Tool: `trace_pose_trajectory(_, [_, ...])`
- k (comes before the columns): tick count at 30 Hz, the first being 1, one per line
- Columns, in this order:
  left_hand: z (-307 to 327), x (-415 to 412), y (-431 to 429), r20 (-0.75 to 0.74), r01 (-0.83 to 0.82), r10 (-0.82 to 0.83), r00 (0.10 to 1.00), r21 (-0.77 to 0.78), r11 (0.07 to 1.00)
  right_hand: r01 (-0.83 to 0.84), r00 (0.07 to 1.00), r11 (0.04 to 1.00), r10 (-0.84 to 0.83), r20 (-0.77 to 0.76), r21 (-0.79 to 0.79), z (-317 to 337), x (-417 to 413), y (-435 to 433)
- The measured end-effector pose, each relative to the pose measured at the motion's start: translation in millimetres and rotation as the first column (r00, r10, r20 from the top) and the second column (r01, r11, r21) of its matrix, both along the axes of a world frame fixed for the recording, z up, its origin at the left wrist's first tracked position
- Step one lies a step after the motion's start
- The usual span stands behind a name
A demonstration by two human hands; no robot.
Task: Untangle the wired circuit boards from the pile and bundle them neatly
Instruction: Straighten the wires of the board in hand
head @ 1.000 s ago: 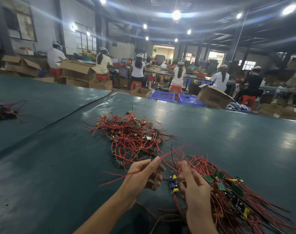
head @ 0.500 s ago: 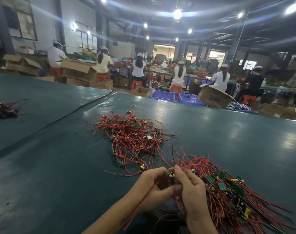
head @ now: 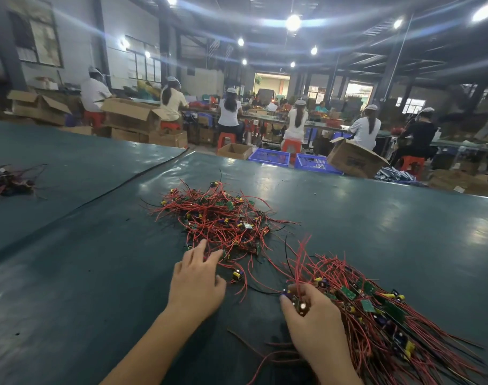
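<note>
A tangled pile [head: 223, 218] of small green circuit boards with red and black wires lies in the middle of the dark green table [head: 84, 287]. My left hand [head: 195, 282] stretches toward its near edge with straight fingers, the tips touching wires. A combed bundle [head: 382, 315] of the same boards lies to the right, wires fanned toward the near right. My right hand [head: 312, 320] pinches one small board at the bundle's left end. One loose board [head: 236, 275] with a yellow part lies between the hands.
Another small heap of wires [head: 9, 180] lies at the far left of the table. Beyond the far edge stand cardboard boxes [head: 354, 159] and blue crates [head: 269, 157], with several seated workers at benches.
My hands were together holding one board. Now they are apart: the left has reached forward to the pile, and the right has carried the board down to the bundle's end.
</note>
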State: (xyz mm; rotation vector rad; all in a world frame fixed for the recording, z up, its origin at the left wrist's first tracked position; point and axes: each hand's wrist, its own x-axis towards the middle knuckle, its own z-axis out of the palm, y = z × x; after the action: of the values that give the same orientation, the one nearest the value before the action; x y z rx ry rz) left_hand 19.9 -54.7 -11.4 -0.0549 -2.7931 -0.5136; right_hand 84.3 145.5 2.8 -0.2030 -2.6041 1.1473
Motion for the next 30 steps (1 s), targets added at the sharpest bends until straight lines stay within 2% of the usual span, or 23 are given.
trace_pose_trajectory(3, [-7.0, -5.1, -7.2, 0.107, -0.034, 0.038, 0.994, -0.037, 0.999, -0.014, 0.994, 0.976, -0.011, 0.109, 0.219, -0.7, 0.4, 0.3])
trace_pose_trajectory(8, [-9.5, -6.9, -10.3, -0.019, -0.004, 0.005, 1.0, 0.069, 0.998, -0.01, 0.995, 0.966, -0.015, 0.098, 0.257, -0.3, 2.5, 0.5])
trace_pose_trajectory(11, [-9.6, -6.3, -8.9, -0.121, 0.059, -0.039, 0.992, 0.172, 0.983, -0.011, 0.998, 0.982, -0.001, 0.063, 0.187, -0.8, 1.2, -0.2])
trace_pose_trajectory(15, [0.0, -1.7, -1.8, -0.364, 0.207, -0.087, 0.927, 0.305, 0.93, -0.013, 0.997, 1.0, 0.013, -0.078, 0.001, -1.7, -1.0, -1.3])
trace_pose_trajectory(18, [9.4, 5.6, 6.6, -0.553, 0.361, -0.169, 0.816, 0.259, 0.896, -0.05, 0.989, 0.994, 0.036, -0.14, -0.099, -2.1, -1.8, -1.9])
trace_pose_trajectory(21, [18.0, 16.3, 19.0, -0.68, 0.49, -0.261, 0.685, 0.165, 0.856, -0.135, 0.978, 0.98, 0.109, -0.176, -0.144, -4.8, -3.0, -3.0])
trace_pose_trajectory(25, [20.9, 30.7, 35.8, -0.758, 0.644, -0.377, 0.533, 0.075, 0.761, -0.279, 0.944, 0.927, 0.217, -0.249, -0.25, -4.6, -3.0, -9.9])
trace_pose_trajectory(28, [19.2, 37.9, 46.8, -0.733, 0.713, -0.457, 0.503, 0.054, 0.699, -0.388, 0.912, 0.833, 0.288, -0.291, -0.394, -1.5, -1.6, -13.0])
trace_pose_trajectory(30, [19.2, 40.6, 51.7, -0.727, 0.741, -0.459, 0.51, 0.1, 0.664, -0.394, 0.91, 0.789, 0.264, -0.319, -0.472, 1.3, -2.0, -11.0])
